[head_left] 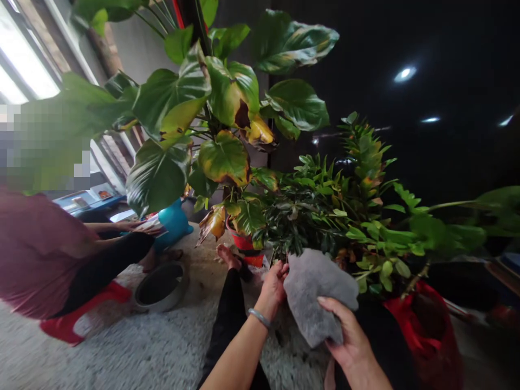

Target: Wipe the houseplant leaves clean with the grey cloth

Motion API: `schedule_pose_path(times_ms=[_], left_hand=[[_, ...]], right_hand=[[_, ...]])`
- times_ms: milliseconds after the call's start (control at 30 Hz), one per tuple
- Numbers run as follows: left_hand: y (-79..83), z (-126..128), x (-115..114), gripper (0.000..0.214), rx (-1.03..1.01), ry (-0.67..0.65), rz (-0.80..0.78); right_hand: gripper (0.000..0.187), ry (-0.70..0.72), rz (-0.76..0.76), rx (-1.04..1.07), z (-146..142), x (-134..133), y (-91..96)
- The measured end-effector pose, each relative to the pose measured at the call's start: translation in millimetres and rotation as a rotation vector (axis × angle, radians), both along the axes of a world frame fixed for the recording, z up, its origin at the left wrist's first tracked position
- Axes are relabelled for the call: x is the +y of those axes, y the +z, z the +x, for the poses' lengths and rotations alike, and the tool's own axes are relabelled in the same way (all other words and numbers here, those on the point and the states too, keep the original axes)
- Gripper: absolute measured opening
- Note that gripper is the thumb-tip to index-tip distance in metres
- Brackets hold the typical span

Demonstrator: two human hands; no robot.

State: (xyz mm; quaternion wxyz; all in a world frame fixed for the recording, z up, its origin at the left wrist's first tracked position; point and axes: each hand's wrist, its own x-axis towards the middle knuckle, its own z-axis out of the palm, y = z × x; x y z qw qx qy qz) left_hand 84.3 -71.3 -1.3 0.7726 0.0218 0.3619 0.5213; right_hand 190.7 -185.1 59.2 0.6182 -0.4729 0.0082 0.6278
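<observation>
My right hand grips a grey fluffy cloth, thumb on top and the other fingers underneath. The cloth hangs spread out in front of the plants. At its left edge is my left hand, with a grey bangle on the wrist. The left fingers are curled together just below a small dark-leaved plant; whatever they pinch is too small or hidden to make out. Behind the hands rises a tall plant with big leaves, several of them yellow and brown at the edges.
A red pot holds the large plant. Leafy green plants crowd the right, above a red bag. At left, another person sits on a red stool beside a grey basin and a blue object.
</observation>
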Motion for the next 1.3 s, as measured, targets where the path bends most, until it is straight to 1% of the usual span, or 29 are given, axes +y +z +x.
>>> schedule_pose_path(times_ms=[33, 100, 133, 200, 267, 300, 333, 400, 467, 533, 633, 733, 900, 1100, 1200, 1300], left_hand=[[2.2, 3.4, -5.6, 0.011, -0.023, -0.016, -0.015], [7.5, 10.6, -17.4, 0.016, -0.073, -0.065, -0.006], [10.0, 14.2, -23.1, 0.022, -0.092, -0.106, 0.03], [13.6, 20.6, -33.0, 0.03, -0.107, -0.233, 0.099], [15.3, 25.3, -40.4, 0.032, -0.056, -0.334, 0.134], [15.9, 26.9, -43.2, 0.034, -0.008, -0.346, 0.15], [16.7, 28.1, -45.4, 0.037, 0.051, -0.329, 0.168], [19.4, 29.6, -48.6, 0.04, 0.188, -0.232, 0.23], [23.8, 30.3, -51.2, 0.04, 0.32, -0.14, 0.29], [28.7, 30.9, -54.0, 0.04, 0.393, -0.105, 0.325], [33.9, 31.7, -59.2, 0.045, 0.38, -0.117, 0.324], [35.1, 32.0, -64.2, 0.048, 0.332, -0.128, 0.294], [30.9, 30.5, -69.3, 0.046, 0.329, -0.115, 0.244], [24.8, 27.8, -70.9, 0.039, 0.401, -0.097, 0.172], [25.0, 27.7, -70.7, 0.036, 0.403, -0.102, 0.165], [24.2, 27.8, -69.6, 0.037, 0.396, -0.118, 0.173]], right_hand=[[0.031, -0.014, 0.013, -0.024, 5.1, 2.3, 3.1], [0.03, -0.059, 0.014, -0.079, 12.9, 6.6, 3.8], [0.03, -0.087, 0.007, -0.116, 15.2, 7.7, 1.3], [0.029, -0.115, -0.007, -0.213, 16.3, 7.2, -7.4], [0.031, -0.091, -0.011, -0.306, 14.2, 4.1, -16.5], [0.033, -0.07, -0.006, -0.337, 12.5, 2.3, -19.7], [0.035, -0.048, 0.002, -0.356, 10.6, 0.5, -21.4], [0.04, 0.0, 0.004, -0.359, 7.2, -2.3, -21.0], [0.04, 0.058, -0.034, -0.367, 4.6, -3.6, -17.7], [0.038, 0.102, -0.089, -0.4, 3.3, -3.7, -15.0], [0.034, 0.051, -0.107, -0.449, 3.4, -3.9, -15.9], [0.031, 0.001, -0.089, -0.415, 4.4, -6.3, -21.2], [0.032, 0.008, -0.046, -0.36, 4.7, -11.8, -29.2], [0.032, 0.041, -0.084, -0.346, 2.4, -14.3, -31.2], [0.031, 0.044, -0.071, -0.352, 2.0, -14.5, -31.9], [0.032, 0.05, -0.052, -0.363, 1.7, -14.6, -32.1]])
